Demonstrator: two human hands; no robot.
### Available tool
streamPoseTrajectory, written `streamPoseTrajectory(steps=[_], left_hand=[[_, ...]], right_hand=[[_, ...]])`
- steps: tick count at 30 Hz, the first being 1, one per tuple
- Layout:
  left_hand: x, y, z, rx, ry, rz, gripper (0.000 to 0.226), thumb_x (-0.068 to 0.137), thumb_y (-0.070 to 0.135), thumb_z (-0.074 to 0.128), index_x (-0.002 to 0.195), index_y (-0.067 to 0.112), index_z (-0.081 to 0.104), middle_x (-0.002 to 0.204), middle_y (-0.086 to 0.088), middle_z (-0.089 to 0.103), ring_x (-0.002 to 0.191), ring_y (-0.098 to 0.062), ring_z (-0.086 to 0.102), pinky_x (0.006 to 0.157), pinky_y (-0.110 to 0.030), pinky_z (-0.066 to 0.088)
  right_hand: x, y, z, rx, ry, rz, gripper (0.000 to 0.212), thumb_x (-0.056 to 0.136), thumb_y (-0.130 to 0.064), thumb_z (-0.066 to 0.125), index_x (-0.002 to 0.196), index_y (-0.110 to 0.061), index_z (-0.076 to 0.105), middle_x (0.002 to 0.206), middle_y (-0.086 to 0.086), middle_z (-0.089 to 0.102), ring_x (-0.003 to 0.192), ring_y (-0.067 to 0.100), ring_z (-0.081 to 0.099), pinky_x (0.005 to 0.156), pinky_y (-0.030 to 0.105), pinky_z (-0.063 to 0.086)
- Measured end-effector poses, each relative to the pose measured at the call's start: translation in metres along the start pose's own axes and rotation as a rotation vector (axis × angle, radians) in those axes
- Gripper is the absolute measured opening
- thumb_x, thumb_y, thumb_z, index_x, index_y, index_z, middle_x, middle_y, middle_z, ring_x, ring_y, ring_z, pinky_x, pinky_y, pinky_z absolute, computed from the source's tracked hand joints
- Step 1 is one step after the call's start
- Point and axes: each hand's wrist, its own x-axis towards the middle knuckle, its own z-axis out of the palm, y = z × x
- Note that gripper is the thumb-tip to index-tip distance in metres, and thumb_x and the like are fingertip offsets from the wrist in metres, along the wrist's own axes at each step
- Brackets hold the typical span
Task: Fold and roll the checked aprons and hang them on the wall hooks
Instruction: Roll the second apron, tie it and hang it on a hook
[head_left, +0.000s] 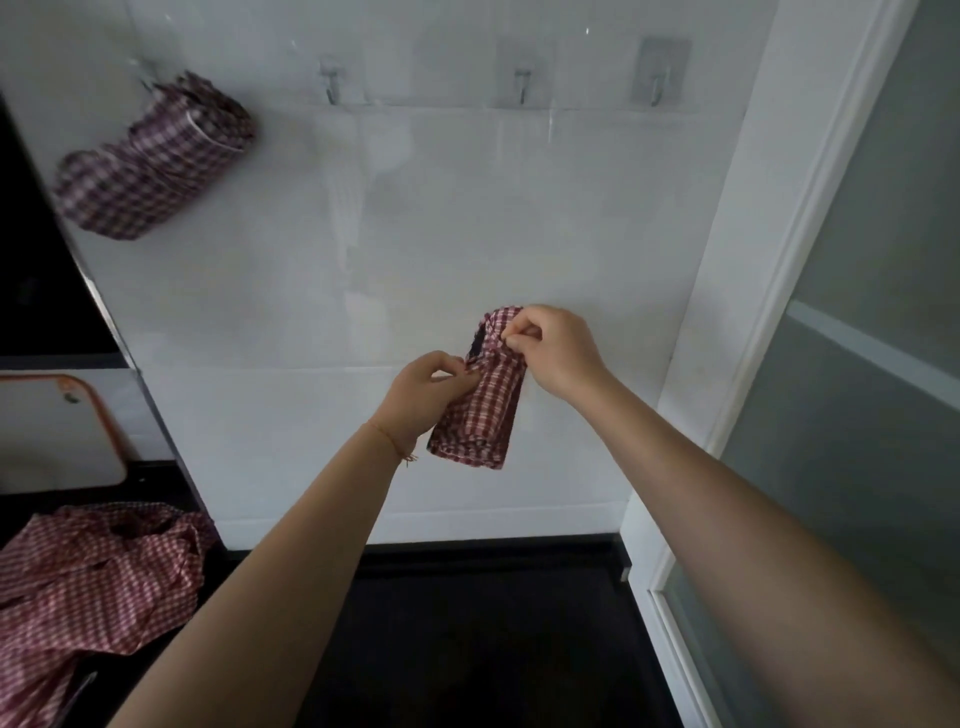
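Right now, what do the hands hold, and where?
Both hold the rolled red-and-white checked apron: the right hand pinches its top end, the left hand its upper side.

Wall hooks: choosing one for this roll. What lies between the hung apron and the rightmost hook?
Head view: two bare hooks between the hung apron and rightmost hook.

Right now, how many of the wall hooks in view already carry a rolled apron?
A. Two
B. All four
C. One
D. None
C. Only the leftmost hook carries a rolled apron; the other three hooks are bare, and the second roll is held between the left hand and right hand, below the hooks.
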Motion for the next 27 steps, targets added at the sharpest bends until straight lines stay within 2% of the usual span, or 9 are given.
streamPoseTrajectory(steps=[2, 4, 7, 10, 15, 19, 22, 25, 27], left_hand=[[-0.001, 0.019, -0.020, -0.163, -0.133, -0.068, 0.016, 0.093, 0.028, 0.067, 0.096, 0.013, 0.061, 0.103, -0.003, 0.066, 0.093, -0.019, 0.064, 0.076, -0.031, 0.053], [0.002, 0.037, -0.036, -0.341, -0.169, -0.187, 0.035, 0.090, 0.042, 0.067, 0.108, 0.013, 0.061, 0.098, -0.004, 0.066, 0.087, -0.021, 0.066, 0.074, -0.035, 0.054], [0.006, 0.065, -0.053, -0.286, -0.213, -0.215, 0.045, 0.085, 0.044, 0.070, 0.120, 0.016, 0.063, 0.103, -0.002, 0.070, 0.091, -0.019, 0.068, 0.079, -0.034, 0.054], [0.007, 0.094, -0.068, -0.256, -0.144, -0.128, 0.032, 0.088, 0.029, 0.071, 0.116, 0.015, 0.065, 0.102, -0.001, 0.072, 0.091, -0.017, 0.067, 0.080, -0.031, 0.053], [0.007, 0.146, -0.094, -0.244, 0.026, 0.104, 0.032, 0.086, 0.017, 0.074, 0.117, 0.012, 0.066, 0.105, -0.005, 0.075, 0.094, -0.021, 0.071, 0.072, -0.031, 0.056], [0.007, 0.178, -0.104, -0.276, 0.074, 0.238, 0.028, 0.085, 0.016, 0.076, 0.112, 0.018, 0.067, 0.102, -0.004, 0.076, 0.093, -0.021, 0.073, 0.066, -0.030, 0.058], [0.007, 0.192, -0.112, -0.324, 0.127, 0.255, 0.026, 0.084, 0.016, 0.077, 0.107, 0.021, 0.065, 0.102, -0.004, 0.075, 0.092, -0.022, 0.072, 0.069, -0.033, 0.058], [0.005, 0.192, -0.119, -0.380, 0.141, 0.204, 0.029, 0.085, 0.018, 0.076, 0.111, 0.017, 0.063, 0.101, -0.004, 0.073, 0.088, -0.019, 0.070, 0.066, -0.030, 0.057], [0.005, 0.189, -0.124, -0.411, 0.135, 0.169, 0.030, 0.086, 0.018, 0.076, 0.112, 0.017, 0.061, 0.101, -0.004, 0.072, 0.088, -0.019, 0.069, 0.067, -0.031, 0.057]], right_hand=[[0.011, -0.023, -0.014, 0.011, 0.001, -0.078, 0.010, 0.091, -0.009, 0.066, 0.088, -0.019, 0.069, 0.083, -0.013, 0.064, 0.080, 0.005, 0.058, 0.075, 0.020, 0.042], [0.020, -0.044, -0.022, 0.033, -0.003, -0.141, 0.015, 0.091, -0.009, 0.066, 0.086, -0.022, 0.068, 0.082, -0.016, 0.064, 0.079, 0.002, 0.059, 0.077, 0.020, 0.046], [0.029, -0.076, -0.023, 0.094, -0.014, -0.187, 0.014, 0.091, -0.007, 0.066, 0.086, -0.020, 0.070, 0.086, -0.009, 0.068, 0.085, 0.011, 0.066, 0.081, 0.028, 0.054], [0.038, -0.106, -0.030, 0.156, -0.028, -0.191, 0.012, 0.090, -0.008, 0.068, 0.089, -0.019, 0.073, 0.088, -0.008, 0.071, 0.087, 0.011, 0.067, 0.082, 0.029, 0.056], [0.057, -0.164, -0.058, 0.238, -0.093, -0.153, 0.013, 0.091, -0.019, 0.070, 0.102, -0.017, 0.076, 0.095, -0.007, 0.073, 0.084, 0.002, 0.066, 0.064, 0.016, 0.051], [0.074, -0.204, -0.064, 0.294, -0.018, -0.143, 0.007, 0.088, -0.015, 0.073, 0.095, -0.017, 0.075, 0.095, -0.001, 0.073, 0.084, 0.009, 0.065, 0.070, 0.023, 0.055], [0.083, -0.226, -0.061, 0.314, 0.008, -0.129, 0.013, 0.087, -0.009, 0.071, 0.099, -0.014, 0.075, 0.098, -0.002, 0.072, 0.087, 0.009, 0.065, 0.079, 0.027, 0.055], [0.087, -0.234, -0.050, 0.387, -0.011, -0.083, 0.020, 0.086, -0.006, 0.071, 0.105, -0.014, 0.071, 0.101, -0.001, 0.069, 0.092, 0.012, 0.065, 0.078, 0.027, 0.054], [0.090, -0.235, -0.045, 0.459, -0.055, -0.041, 0.020, 0.086, -0.003, 0.071, 0.102, -0.015, 0.071, 0.101, 0.000, 0.070, 0.093, 0.014, 0.065, 0.077, 0.027, 0.053]])
